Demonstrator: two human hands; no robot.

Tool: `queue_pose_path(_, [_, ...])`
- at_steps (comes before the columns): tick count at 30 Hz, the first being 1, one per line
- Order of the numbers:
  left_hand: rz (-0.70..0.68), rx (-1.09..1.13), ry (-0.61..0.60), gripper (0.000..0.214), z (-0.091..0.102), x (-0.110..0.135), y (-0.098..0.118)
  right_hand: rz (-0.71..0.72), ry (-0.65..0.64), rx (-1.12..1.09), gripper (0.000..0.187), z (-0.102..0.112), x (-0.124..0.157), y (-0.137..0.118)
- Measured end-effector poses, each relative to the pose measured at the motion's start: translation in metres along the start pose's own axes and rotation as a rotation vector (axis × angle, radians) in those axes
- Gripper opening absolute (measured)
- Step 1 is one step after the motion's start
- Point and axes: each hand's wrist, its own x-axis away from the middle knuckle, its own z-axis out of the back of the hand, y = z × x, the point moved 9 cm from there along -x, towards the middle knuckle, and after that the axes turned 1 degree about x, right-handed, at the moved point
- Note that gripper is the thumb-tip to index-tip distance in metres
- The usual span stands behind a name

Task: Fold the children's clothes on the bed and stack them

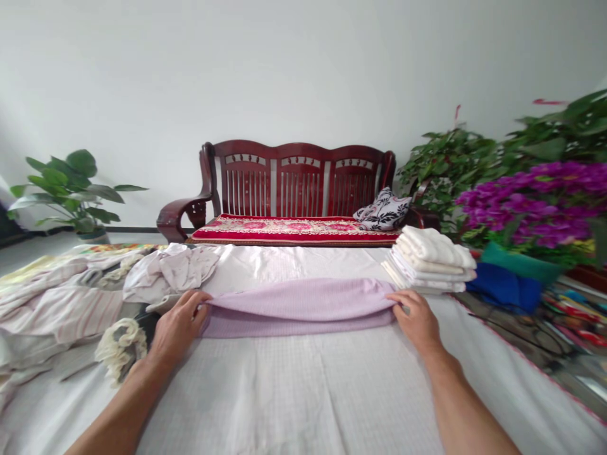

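Note:
A lilac knitted cloth point(296, 306) lies folded into a long band across the white-covered table point(294, 392). My left hand point(177, 322) pinches its left end, fingers closed on the fabric. My right hand point(415, 316) grips its right end the same way. Both forearms reach in from the bottom of the view.
A heap of unfolded pale clothes point(71, 297) lies at the left. A stack of folded cream cloths point(434, 259) sits at the right, with blue fabric point(505, 287) beside it. Behind stand a dark wooden bench point(294, 189), a patterned cushion point(382, 212) and potted plants point(535, 189).

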Motion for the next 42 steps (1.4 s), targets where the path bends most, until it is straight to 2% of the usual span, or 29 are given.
queue_pose_path(2, [-0.017,0.024,0.046,0.025,0.008,0.0,-0.003,0.023,0.046,-0.022,0.027,0.004,0.001,0.0])
queue_pose_path(4, [-0.059,0.039,0.054,0.021,0.011,-0.001,-0.005,0.014,0.021,-0.049,0.025,0.001,0.002,0.004])
queue_pose_path(7, [-0.149,0.036,-0.059,0.016,0.003,-0.002,-0.001,-0.024,-0.048,-0.065,0.025,-0.007,0.003,0.013])
queue_pose_path(10, [-0.169,0.014,-0.14,0.014,-0.003,-0.003,0.001,-0.012,0.002,-0.057,0.022,-0.002,0.003,0.013])
queue_pose_path(13, [-0.173,-0.012,-0.115,0.012,0.001,-0.004,0.004,0.034,0.033,-0.041,0.021,0.003,0.003,0.009])
queue_pose_path(18, [-0.213,-0.049,-0.192,0.011,-0.004,-0.003,0.007,-0.021,-0.066,0.017,0.021,-0.006,0.003,0.018])
queue_pose_path(23, [-0.251,-0.059,-0.185,0.01,-0.002,-0.003,0.007,0.094,0.021,0.057,0.017,0.001,0.003,0.014])
queue_pose_path(29, [-0.293,-0.084,-0.212,0.008,0.0,-0.002,0.009,0.065,-0.015,0.108,0.015,-0.003,0.005,0.021])
queue_pose_path(35, [-0.276,-0.122,-0.208,0.008,0.003,-0.002,0.01,0.109,0.017,0.103,0.014,0.002,0.004,0.014])
queue_pose_path(39, [-0.252,-0.1,-0.313,0.015,-0.008,0.001,0.005,0.146,-0.081,0.112,0.016,-0.004,0.006,0.012])
queue_pose_path(42, [-0.238,-0.077,-0.358,0.019,-0.013,0.002,0.0,0.183,-0.102,0.129,0.018,-0.001,0.006,0.005])
